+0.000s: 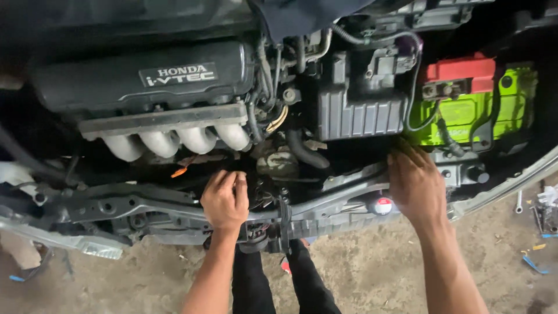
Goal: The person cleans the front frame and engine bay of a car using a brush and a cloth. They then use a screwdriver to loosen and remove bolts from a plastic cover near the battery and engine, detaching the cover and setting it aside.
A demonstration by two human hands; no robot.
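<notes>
I look down into an open car engine bay. My left hand rests knuckles-up on the grey front crossmember, its fingers curled down into the dark gap below the pale intake runners; what the fingertips touch is hidden. My right hand lies flat on the same crossmember further right, fingers spread and reaching under the edge beside a grey ribbed box. A small round red-and-white cap sits just left of that wrist. Neither hand visibly holds a tool.
A black engine cover fills the upper left. A bright green battery with a red terminal cover sits at the right. A dark cloth hangs at top centre. Tools lie on the dirt floor at right. My dark trousers show below.
</notes>
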